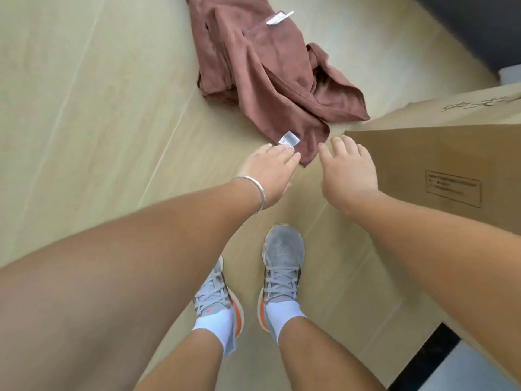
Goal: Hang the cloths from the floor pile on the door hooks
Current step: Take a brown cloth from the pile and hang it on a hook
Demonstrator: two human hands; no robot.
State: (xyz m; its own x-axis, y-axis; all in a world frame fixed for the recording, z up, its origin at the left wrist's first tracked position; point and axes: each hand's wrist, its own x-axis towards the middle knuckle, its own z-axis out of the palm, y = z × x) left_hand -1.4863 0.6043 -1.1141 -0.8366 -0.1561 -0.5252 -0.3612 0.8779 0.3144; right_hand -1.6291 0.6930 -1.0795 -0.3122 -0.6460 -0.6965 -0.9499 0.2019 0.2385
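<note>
Cardboard box (439,165) sits on the pale wood floor (84,108) right of the work area, its near corner just beside the right grip and close to the cloth pile's right edge; printed label and marks on it unreadable. Grey sneakers (282,263) with white socks stand below, pointing at the pile. Dark furniture at top right, cut off.

Brown cloth pile (267,69) lies crumpled on the floor just ahead of both grips. Left grip (267,173), silver bangle (253,193) on the wrist, fingers straight, tips touching the pile's near corner by a white tag (289,141); nothing held. Right grip (349,167) spread open, empty, just beside the same corner, apart from it.

Pile's top edge cut off; cloth count unclear. Second tag (279,18) near the top, blurred.
</note>
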